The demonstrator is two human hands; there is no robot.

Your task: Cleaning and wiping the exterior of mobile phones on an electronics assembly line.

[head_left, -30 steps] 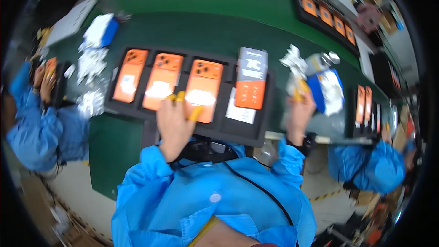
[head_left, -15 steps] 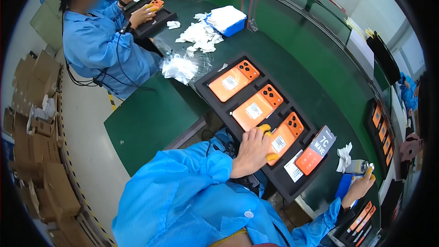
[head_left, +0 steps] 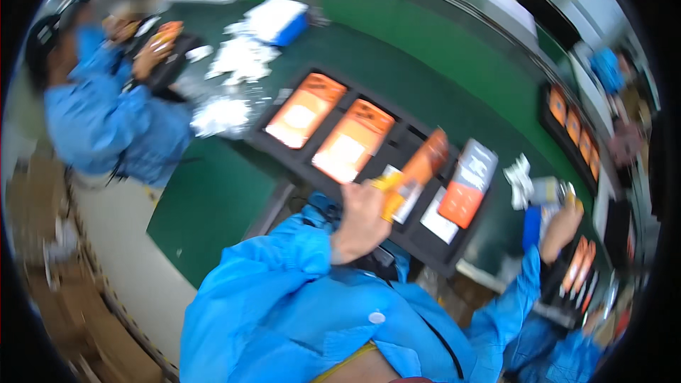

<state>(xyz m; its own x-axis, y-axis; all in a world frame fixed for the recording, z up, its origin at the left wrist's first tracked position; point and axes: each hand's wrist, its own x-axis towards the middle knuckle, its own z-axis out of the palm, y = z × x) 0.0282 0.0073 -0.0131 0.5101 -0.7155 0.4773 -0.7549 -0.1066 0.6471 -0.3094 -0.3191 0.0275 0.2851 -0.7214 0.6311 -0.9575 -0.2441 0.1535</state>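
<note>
My left hand (head_left: 360, 216), yellow finger cots on its fingertips, grips the lower end of an orange phone (head_left: 425, 159). The phone is raised and tilted above its slot in a black foam tray (head_left: 454, 252); a white label lies below. Two more orange phones, the far left one (head_left: 306, 110) and its neighbour (head_left: 355, 140), rest back up in the tray. A phone with a grey and orange front (head_left: 468, 183) lies at its right end. At the right, my right hand (head_left: 560, 229), also in yellow cots, has its fingers closed at the metal top of a clear bottle (head_left: 545, 190).
A crumpled white wipe (head_left: 518, 181) and a blue box (head_left: 532, 227) lie beside the bottle. More phone trays (head_left: 567, 124) stand far right. Wipes (head_left: 245, 58), a blue bin (head_left: 292, 28) and plastic film (head_left: 221, 115) lie at the left, near a co-worker (head_left: 106, 113).
My left hand has lifted the third phone from its slot and tilted it. My right hand stays at the bottle. The whole view has shifted and blurred.
</note>
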